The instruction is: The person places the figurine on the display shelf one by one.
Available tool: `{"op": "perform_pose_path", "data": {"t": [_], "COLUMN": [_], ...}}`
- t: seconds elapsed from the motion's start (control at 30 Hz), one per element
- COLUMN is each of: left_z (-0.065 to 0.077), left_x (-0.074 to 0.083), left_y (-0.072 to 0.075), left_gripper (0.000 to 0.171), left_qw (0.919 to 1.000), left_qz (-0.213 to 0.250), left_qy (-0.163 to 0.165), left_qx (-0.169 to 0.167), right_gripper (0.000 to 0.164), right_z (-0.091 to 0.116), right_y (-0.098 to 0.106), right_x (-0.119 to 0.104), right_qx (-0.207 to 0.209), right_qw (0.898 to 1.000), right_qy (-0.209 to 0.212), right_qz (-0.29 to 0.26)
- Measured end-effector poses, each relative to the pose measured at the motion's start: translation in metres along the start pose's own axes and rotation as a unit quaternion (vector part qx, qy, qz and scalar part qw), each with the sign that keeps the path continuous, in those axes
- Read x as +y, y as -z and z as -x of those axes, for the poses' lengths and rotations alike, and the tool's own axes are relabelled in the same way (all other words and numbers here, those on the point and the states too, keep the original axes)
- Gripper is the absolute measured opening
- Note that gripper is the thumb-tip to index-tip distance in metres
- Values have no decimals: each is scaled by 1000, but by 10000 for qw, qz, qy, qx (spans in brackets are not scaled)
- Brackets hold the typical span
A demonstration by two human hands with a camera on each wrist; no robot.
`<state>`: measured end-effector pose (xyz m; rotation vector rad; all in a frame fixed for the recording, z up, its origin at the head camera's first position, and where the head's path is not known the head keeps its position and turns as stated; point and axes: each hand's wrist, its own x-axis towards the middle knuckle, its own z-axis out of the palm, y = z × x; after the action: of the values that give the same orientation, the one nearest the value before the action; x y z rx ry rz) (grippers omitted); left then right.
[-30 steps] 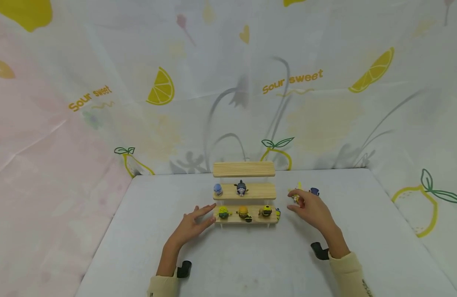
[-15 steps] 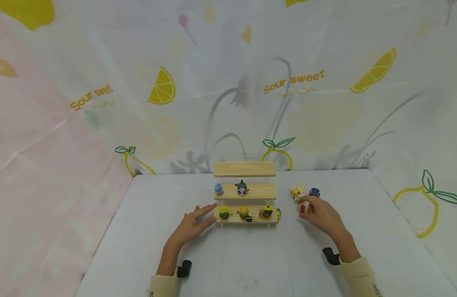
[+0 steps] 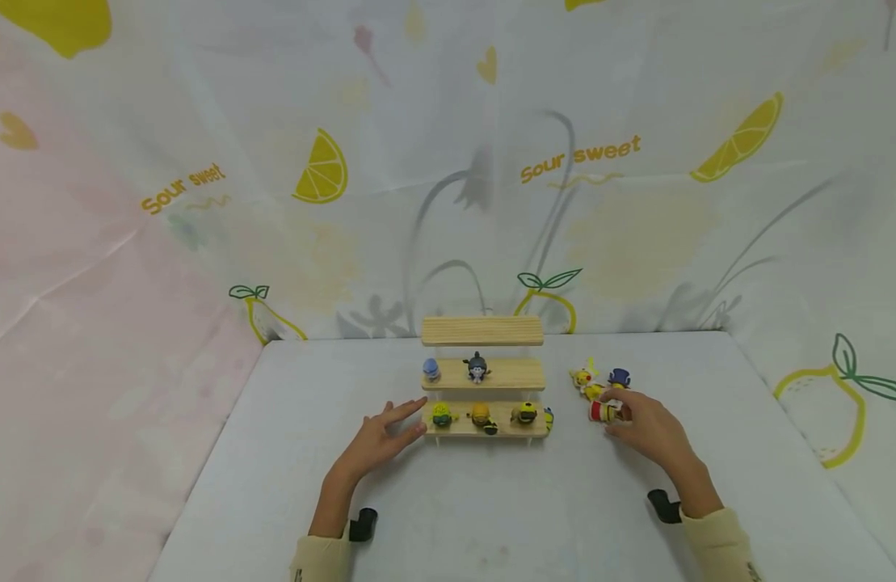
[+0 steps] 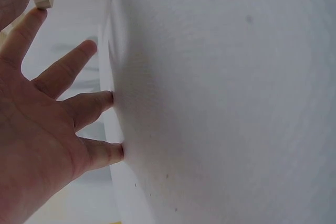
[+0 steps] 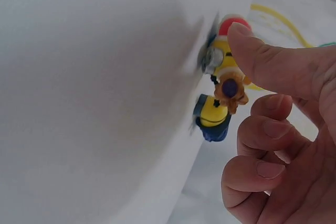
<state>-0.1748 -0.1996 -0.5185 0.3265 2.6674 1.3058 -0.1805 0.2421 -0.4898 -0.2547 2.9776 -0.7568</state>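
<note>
My right hand (image 3: 654, 432) pinches a small yellow minion figurine (image 5: 220, 56) with a red and white hat, lying on its side at the table's right. In the right wrist view the thumb (image 5: 262, 56) presses on it; the index fingertip is hidden. Right behind it are a yellow figurine with a blue top hat (image 3: 620, 377) and a yellow figurine with tall ears (image 3: 584, 380). My left hand (image 3: 371, 444) has its fingers spread at the left end of the three-tier wooden display shelf (image 3: 484, 331), one fingertip (image 4: 39, 14) touching a board's edge.
Several yellow figurines, one a green-capped figurine (image 3: 442, 415), stand on the lowest board. The middle board holds a blue figurine (image 3: 431, 369) and a dark-haired figurine (image 3: 477, 368). Another blue and yellow figurine (image 3: 549, 420) shows at the shelf's right end. A printed cloth (image 3: 418, 226) hangs behind.
My right hand has moved right and towards me, away from the tall-eared figurine, and its fingers have come round the red-hatted minion. The left hand stays at the shelf.
</note>
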Motion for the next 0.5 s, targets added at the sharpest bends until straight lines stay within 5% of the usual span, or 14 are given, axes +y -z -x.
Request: {"op": "perform_pose_path", "data": {"t": [0.5], "left_z": [2], "left_x": [4], "left_y": [1], "left_gripper": [51], "left_qw": [10000], "left_qz": [3], "left_qy": [31], "left_qx": [-9], "right_gripper": [34], "right_z": [0], "right_y": [-2], "right_x": [9], "right_qx": [-232], "right_qw": [9987], "right_qy": [-402], "right_qz": [229]}}
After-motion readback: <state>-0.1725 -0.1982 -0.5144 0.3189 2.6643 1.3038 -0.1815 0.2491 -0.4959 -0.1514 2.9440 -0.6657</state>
